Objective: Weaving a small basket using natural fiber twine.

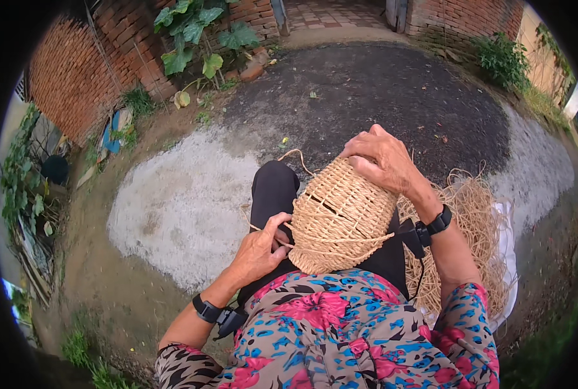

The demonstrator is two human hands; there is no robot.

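Person seated outdoors, head view looking down at lap. Woven straw basket (341,217), rounded, lies on the black-trousered knees (273,191), its open end toward the body. Right hand (383,159) rests spread over the far top of the basket, fingers curled onto the weave. Left hand (260,249) is closed in a pinch on a loose straw strand (341,241) at the basket's near left edge. Pile of loose straw (470,227) lies just beside the right forearm, on a white sheet (506,246). Black bands on both wrists. Ground: concrete patch (185,201), dark gravel beyond.
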